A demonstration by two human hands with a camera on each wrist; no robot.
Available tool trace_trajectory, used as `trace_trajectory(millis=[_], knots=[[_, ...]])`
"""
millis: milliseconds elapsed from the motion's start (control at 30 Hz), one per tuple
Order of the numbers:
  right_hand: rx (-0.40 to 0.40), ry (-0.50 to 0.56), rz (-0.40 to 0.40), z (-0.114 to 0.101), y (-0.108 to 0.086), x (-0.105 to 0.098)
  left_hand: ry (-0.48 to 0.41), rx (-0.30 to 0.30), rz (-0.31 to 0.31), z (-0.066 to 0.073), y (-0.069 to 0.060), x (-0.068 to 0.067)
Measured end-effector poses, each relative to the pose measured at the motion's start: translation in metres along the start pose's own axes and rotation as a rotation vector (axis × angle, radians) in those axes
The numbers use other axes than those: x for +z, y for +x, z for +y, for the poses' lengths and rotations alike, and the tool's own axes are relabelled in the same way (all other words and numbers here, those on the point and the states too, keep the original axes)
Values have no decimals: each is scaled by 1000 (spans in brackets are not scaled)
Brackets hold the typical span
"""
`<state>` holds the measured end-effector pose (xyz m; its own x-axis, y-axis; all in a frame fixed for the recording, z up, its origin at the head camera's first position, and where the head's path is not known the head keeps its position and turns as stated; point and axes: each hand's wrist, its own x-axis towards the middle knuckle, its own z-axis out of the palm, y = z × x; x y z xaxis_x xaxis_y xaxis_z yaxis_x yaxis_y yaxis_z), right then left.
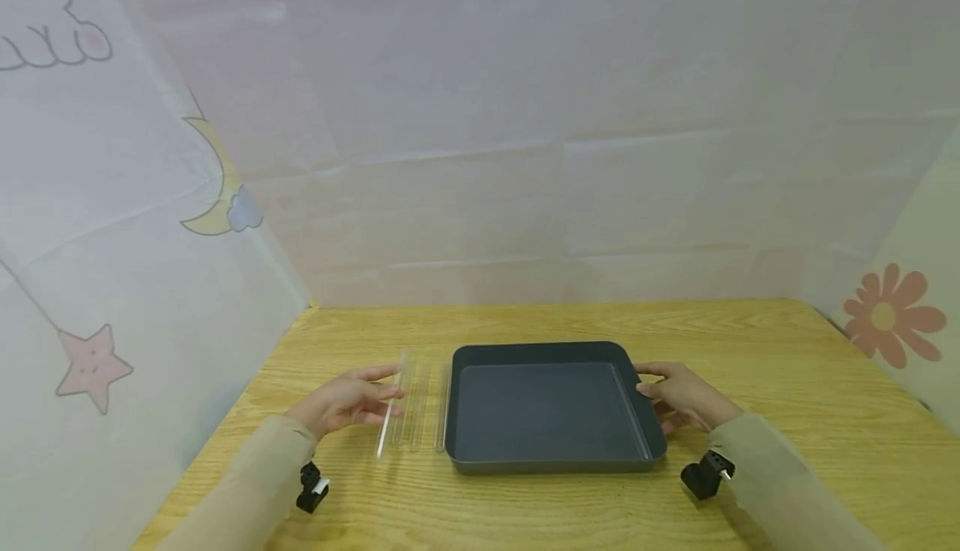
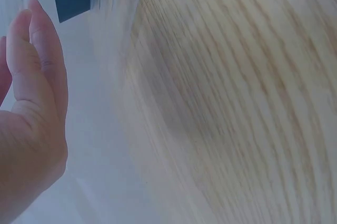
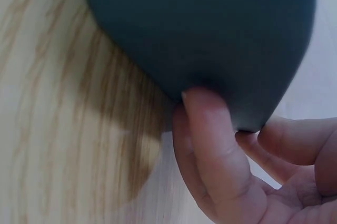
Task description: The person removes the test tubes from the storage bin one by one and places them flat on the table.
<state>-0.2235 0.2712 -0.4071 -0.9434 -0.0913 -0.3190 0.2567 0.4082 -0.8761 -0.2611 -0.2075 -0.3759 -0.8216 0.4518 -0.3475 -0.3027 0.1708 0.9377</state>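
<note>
A dark grey rectangular baking pan [image 1: 547, 409] sits on the wooden table. My right hand [image 1: 682, 397] grips its right side; in the right wrist view, fingertips press the pan's outer wall [image 3: 210, 34] low down and the thumb is at the rim. My left hand [image 1: 348, 401] pinches a clear test tube [image 1: 387, 422], slightly tilted, left of the pan. Several more clear tubes [image 1: 417, 409] lie side by side between that hand and the pan. In the left wrist view the hand [image 2: 37, 92] shows at the left edge, and its grip on the tube is hard to see.
The wooden table [image 1: 555, 509] reaches back to a pale cloth backdrop [image 1: 465, 159]. More printed cloth [image 1: 97, 284] hangs at the left. Black wrist cameras [image 1: 311, 487] sit under both sleeves.
</note>
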Motion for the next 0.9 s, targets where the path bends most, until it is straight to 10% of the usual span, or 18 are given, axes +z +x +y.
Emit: trace_trajectory(millis=[900], knots=[[4, 17, 3, 1, -1, 0, 95, -55, 147, -11, 12, -7]])
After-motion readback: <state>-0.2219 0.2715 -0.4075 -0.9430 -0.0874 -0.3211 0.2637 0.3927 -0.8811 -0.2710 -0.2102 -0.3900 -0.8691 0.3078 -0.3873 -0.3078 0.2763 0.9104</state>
